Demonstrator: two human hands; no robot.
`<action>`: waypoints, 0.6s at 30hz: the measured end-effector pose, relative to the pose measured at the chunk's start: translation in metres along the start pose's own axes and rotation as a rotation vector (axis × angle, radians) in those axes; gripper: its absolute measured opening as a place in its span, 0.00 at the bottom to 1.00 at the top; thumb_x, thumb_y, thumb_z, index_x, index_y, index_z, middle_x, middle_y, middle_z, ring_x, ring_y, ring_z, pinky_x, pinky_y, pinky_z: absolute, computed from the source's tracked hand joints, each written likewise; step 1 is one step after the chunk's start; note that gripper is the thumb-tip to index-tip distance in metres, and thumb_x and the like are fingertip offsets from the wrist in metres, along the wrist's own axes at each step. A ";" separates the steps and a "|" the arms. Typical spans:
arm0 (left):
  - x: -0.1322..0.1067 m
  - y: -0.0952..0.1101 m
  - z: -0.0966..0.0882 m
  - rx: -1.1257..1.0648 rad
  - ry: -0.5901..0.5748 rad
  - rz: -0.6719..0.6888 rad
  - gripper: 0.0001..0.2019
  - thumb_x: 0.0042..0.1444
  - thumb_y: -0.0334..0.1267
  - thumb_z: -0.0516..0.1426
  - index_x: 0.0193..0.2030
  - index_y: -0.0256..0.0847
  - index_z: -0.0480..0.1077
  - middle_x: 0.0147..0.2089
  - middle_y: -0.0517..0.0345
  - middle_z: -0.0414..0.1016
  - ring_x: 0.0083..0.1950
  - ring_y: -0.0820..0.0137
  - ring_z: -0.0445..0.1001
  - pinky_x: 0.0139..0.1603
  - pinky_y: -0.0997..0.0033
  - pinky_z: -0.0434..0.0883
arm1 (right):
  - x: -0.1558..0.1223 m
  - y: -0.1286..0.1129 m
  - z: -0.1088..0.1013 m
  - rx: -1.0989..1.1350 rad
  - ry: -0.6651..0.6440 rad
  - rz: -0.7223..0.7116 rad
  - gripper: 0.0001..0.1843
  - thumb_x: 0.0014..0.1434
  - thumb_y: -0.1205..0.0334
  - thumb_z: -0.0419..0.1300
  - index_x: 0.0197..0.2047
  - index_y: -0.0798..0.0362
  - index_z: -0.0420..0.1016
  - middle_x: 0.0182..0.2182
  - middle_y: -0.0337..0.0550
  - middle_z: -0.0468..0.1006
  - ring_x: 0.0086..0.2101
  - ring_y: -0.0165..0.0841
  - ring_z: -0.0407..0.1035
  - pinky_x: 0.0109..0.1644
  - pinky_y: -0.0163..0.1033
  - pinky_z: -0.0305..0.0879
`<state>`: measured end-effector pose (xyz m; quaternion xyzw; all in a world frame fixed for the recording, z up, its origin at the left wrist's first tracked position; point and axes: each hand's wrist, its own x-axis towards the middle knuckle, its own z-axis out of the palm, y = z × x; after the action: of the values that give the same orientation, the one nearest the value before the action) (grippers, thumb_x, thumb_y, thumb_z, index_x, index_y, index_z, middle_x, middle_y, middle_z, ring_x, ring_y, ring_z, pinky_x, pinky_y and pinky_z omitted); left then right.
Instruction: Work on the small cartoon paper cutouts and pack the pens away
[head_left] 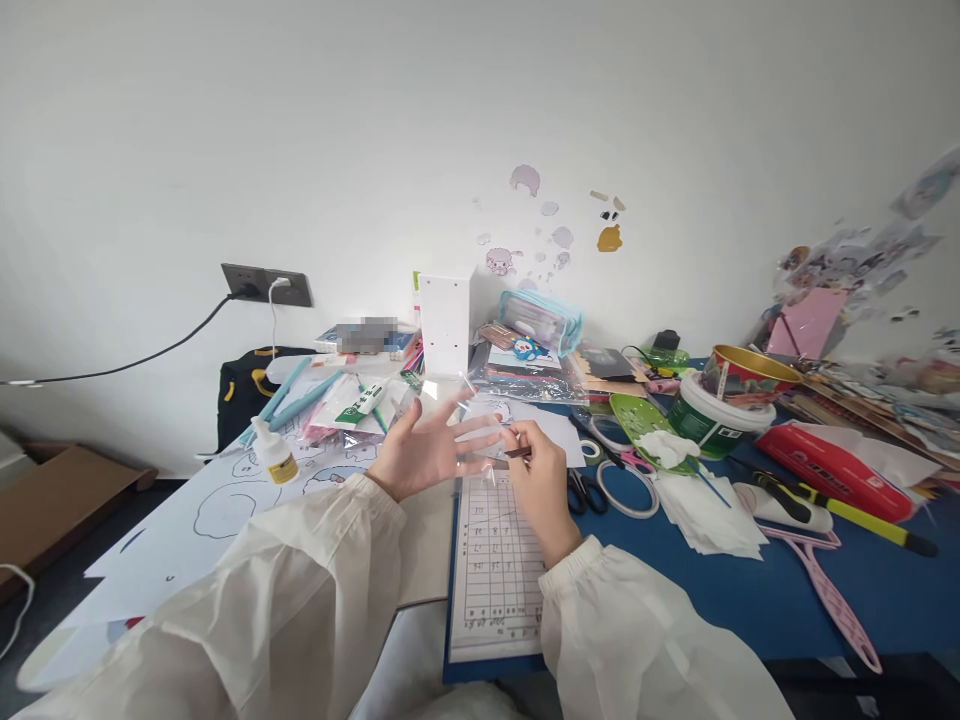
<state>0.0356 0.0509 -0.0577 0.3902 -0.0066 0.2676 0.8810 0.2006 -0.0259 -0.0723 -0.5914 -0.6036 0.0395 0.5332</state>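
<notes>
My left hand (429, 444) is raised above the desk with its fingers spread, and a clear plastic film (480, 430) lies against the fingertips. My right hand (541, 482) is closed in a pinch on a small dark brown strip (517, 453) right at the film's edge. Both hands hover over a printed grid sheet (496, 560) lying on a blue mat (787, 590). White sleeves cover both arms.
A glue bottle (274, 452) stands on white drawing sheets (225, 510) to the left. Scissors (585, 490), tape rings (626, 488), white tissues (705, 510), a green tub (709, 415) and a red case (832, 465) crowd the right. A white box (444, 322) stands by the wall.
</notes>
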 end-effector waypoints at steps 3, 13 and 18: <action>0.000 0.001 0.002 0.009 -0.010 -0.005 0.35 0.47 0.61 0.57 0.61 0.51 0.61 0.58 0.47 0.68 0.61 0.49 0.64 0.57 0.47 0.61 | 0.001 0.003 -0.002 0.019 0.023 0.044 0.12 0.62 0.55 0.50 0.32 0.52 0.68 0.21 0.36 0.66 0.23 0.29 0.58 0.28 0.33 0.54; -0.003 0.004 0.003 -0.023 0.002 0.031 0.33 0.51 0.61 0.54 0.61 0.48 0.61 0.57 0.45 0.69 0.61 0.47 0.64 0.58 0.43 0.58 | 0.003 0.005 -0.009 0.123 0.097 0.136 0.12 0.61 0.54 0.51 0.30 0.52 0.66 0.20 0.34 0.64 0.21 0.28 0.57 0.26 0.32 0.53; -0.003 0.004 0.001 -0.026 0.004 0.054 0.33 0.52 0.61 0.54 0.62 0.48 0.60 0.59 0.43 0.68 0.61 0.48 0.64 0.57 0.44 0.60 | 0.003 0.007 -0.012 0.140 0.125 0.189 0.12 0.59 0.54 0.52 0.31 0.53 0.68 0.23 0.37 0.69 0.25 0.29 0.61 0.29 0.33 0.57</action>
<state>0.0307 0.0513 -0.0549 0.3779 -0.0186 0.2918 0.8785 0.2146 -0.0281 -0.0702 -0.6082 -0.5067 0.0948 0.6036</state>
